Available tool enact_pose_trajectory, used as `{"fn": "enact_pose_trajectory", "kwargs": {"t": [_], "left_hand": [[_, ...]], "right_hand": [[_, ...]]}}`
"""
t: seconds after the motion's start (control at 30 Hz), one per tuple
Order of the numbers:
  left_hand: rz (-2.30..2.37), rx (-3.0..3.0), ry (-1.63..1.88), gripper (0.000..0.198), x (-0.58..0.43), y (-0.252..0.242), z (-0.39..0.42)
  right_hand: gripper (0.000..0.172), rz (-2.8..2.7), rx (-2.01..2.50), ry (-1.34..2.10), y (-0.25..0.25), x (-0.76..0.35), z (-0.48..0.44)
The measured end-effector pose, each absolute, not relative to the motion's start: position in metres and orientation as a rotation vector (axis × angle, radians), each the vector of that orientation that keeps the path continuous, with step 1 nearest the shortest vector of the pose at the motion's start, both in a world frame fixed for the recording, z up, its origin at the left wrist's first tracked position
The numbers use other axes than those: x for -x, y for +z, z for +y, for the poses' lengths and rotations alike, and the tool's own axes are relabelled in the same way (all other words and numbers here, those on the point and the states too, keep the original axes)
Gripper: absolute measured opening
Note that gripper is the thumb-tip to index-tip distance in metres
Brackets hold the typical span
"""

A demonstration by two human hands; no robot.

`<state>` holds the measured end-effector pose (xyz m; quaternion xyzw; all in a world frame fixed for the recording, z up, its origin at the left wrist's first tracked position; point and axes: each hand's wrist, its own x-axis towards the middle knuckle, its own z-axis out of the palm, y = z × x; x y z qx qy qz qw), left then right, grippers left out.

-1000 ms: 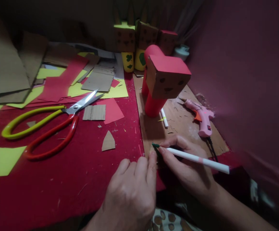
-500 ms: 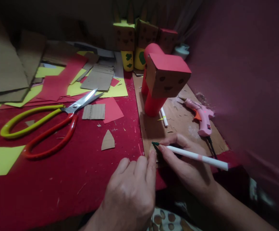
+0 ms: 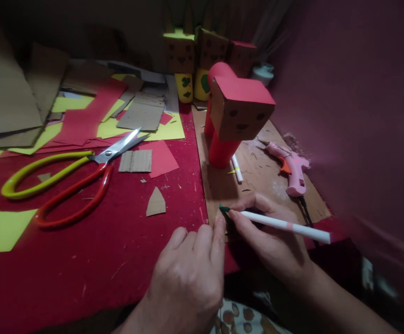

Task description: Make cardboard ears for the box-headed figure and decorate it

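Observation:
My right hand (image 3: 271,236) is closed around a white felt-tip marker (image 3: 285,226) in a writing grip. Its dark green tip touches the top of a small pointed cardboard piece (image 3: 218,214), which lies at the near left edge of the cardboard sheet. My left hand (image 3: 191,273), fingers curled, holds this piece down with the index fingertip and covers most of it. A similar pointed cardboard cutout (image 3: 156,202) rests to the left on the red cloth. Beyond my hands stands a red paper-and-cardboard animal figure (image 3: 241,109) with a box head and a drawn face.
A pink glue gun (image 3: 294,169) lies on the right of the cardboard sheet (image 3: 257,185), a marker cap (image 3: 237,169) near the figure. Large scissors (image 3: 97,162) lie open at left, near paper and cardboard scraps (image 3: 142,111). More animal figures (image 3: 181,55) stand behind.
The view has shifted very slightly. Both hands keep nearly the same place, the marker tip still at the top of the cardboard piece.

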<state>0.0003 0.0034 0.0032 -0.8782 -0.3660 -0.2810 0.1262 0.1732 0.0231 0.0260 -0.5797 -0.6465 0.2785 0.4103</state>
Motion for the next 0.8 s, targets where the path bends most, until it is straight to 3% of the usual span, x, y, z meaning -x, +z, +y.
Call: {"fn": "enact_pose_trajectory", "kwargs": {"t": [0.8], "left_hand": [[-1.057, 2.563, -0.831, 0.042, -0.001, 0.0026, 0.0029]], "right_hand": [[0.009, -1.604, 1.497, 0.72, 0.026, -0.1746, 0.0209]]}}
